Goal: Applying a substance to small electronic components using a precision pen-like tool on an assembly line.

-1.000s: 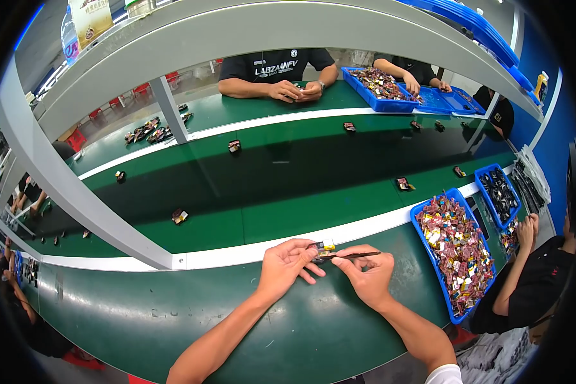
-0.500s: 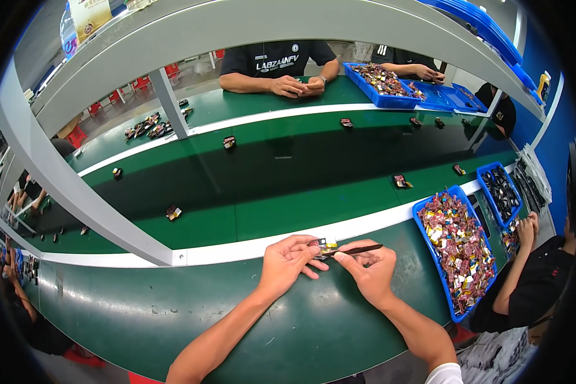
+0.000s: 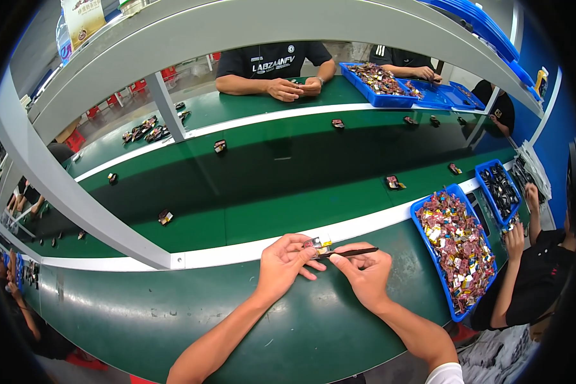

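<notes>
Above the near bench, my left hand (image 3: 280, 264) is closed on a small electronic part (image 3: 315, 244), pinkish and clear with a yellow tab, held between thumb and fingers. My right hand (image 3: 368, 276) grips a slim dark pair of tweezers (image 3: 357, 251). Its tip reaches the part's yellow side, close to my left thumb. Fingers cover much of the part, so whether the tip pinches it I cannot tell.
Beyond the white rail lies a green conveyor belt (image 3: 269, 217) with several small dark parts. Right of me stands a blue tray (image 3: 418, 214) heaped with small pink, yellow and white pieces. A grey frame post (image 3: 77, 185) rises at left. Co-workers sit opposite and at right.
My hands stay nearly in place; the tweezers have tilted slightly toward level. Parts on the belt have shifted left. At right, a co-worker's hands have moved apart, one reaching up near the dark-filled tray.
</notes>
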### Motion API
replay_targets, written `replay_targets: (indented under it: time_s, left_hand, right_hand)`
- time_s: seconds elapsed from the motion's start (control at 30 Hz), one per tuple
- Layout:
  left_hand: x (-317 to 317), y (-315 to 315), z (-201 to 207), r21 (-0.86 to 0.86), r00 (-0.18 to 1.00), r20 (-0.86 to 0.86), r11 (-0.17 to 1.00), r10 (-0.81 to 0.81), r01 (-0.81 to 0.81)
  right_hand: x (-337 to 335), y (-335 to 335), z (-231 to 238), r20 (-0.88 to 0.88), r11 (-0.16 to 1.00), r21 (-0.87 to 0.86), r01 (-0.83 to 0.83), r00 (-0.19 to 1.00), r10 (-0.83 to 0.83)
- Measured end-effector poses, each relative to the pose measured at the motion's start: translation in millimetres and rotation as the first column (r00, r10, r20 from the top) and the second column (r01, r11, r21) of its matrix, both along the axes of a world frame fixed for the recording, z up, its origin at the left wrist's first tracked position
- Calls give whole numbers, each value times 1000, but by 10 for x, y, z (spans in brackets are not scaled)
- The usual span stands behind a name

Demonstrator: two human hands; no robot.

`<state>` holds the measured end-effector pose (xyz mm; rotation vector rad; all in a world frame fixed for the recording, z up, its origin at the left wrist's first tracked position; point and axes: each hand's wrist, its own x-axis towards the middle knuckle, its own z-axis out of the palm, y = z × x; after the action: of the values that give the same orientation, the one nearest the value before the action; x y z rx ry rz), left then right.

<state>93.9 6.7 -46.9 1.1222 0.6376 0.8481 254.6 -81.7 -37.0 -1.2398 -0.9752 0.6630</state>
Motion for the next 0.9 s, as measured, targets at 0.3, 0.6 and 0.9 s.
replay_targets:
  time_s: [0.3, 0.6, 0.9]
  left_hand:
    - [-30, 23, -10, -15, 1000, -13, 1000, -25, 24]
    - [-33, 22, -26, -10, 999, 12, 999, -32, 32]
    - [-25, -2, 12, -19, 999, 0, 999, -33, 33]
  right_hand:
    - [83, 3, 86, 209, 1000, 11, -20, 978, 17]
    - [85, 12, 52, 330, 999, 45, -9, 944, -7]
    - [66, 5, 68, 44, 998, -33, -50, 998, 52]
